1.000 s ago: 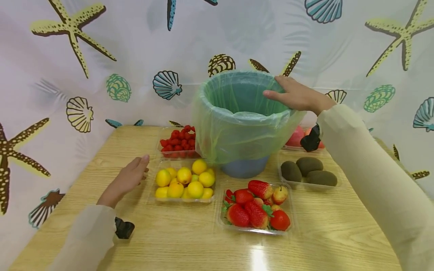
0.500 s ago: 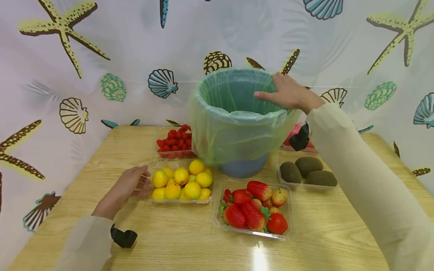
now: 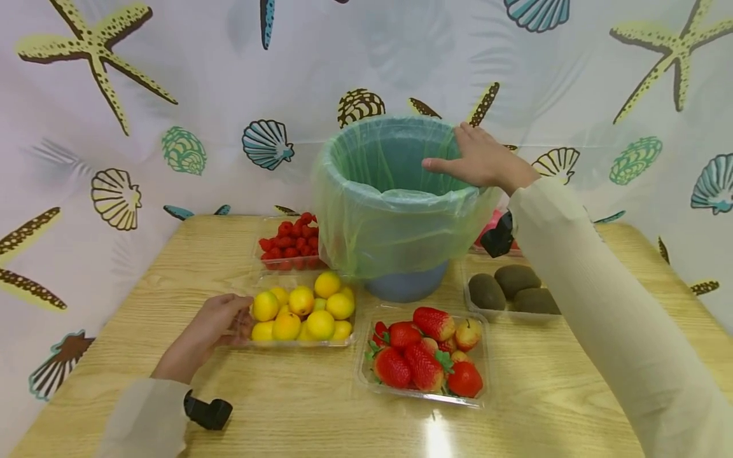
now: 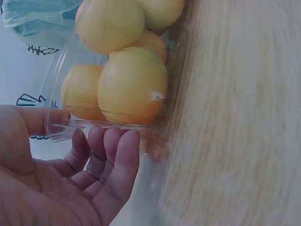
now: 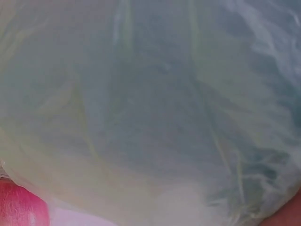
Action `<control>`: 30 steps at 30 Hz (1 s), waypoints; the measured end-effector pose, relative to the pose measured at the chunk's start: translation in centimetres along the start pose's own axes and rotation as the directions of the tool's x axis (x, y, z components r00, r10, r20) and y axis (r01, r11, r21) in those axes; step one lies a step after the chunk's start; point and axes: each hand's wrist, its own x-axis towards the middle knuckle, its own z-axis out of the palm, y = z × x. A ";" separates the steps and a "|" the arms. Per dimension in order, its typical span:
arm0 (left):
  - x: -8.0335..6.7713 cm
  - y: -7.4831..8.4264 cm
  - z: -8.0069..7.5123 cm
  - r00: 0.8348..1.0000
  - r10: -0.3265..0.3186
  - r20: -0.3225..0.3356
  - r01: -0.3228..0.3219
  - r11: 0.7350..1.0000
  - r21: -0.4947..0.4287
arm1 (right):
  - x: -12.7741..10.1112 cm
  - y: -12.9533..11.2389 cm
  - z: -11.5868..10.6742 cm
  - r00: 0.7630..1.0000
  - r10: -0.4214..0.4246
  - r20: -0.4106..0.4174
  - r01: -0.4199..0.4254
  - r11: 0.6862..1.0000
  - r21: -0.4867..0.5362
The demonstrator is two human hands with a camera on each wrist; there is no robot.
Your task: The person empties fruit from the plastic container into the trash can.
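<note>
Clear plastic forms the tray of yellow fruit (image 3: 302, 312) at the left front of the wooden surface (image 3: 286, 407). The left hand (image 3: 213, 326) grips its left edge, fingers curled at the rim. The right hand (image 3: 483, 162) rests with straight fingers on the rim of the blue bin (image 3: 401, 203), lined with a green bag. Trays of raspberries (image 3: 289, 245), strawberries (image 3: 424, 359) and kiwis (image 3: 512, 289) crowd round; the surface's front strip lies bare.

From the left wrist, fingers (image 4: 117, 160) curl under the tray's wall (image 4: 61, 94), thumb above.

From the right wrist, only bag film (image 5: 150, 108) shows; the hand is hidden.
</note>
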 end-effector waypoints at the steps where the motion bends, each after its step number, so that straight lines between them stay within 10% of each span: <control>1: 0.0 0.0 0.0 1.000 0.000 -0.003 0.000 1.000 -0.005 | 0.0 0.0 0.0 1.000 0.001 -0.002 -0.001 1.000 0.003; 16: 0.2 0.4 -0.5 0.999 -0.035 0.030 0.041 0.976 -0.216 | 0.1 0.1 0.1 1.000 0.005 -0.008 -0.005 1.000 0.002; 30: 0.0 -0.4 -0.8 0.985 0.047 0.167 0.050 0.847 -0.529 | 0.0 -0.1 0.1 1.000 0.009 -0.012 -0.009 1.000 0.010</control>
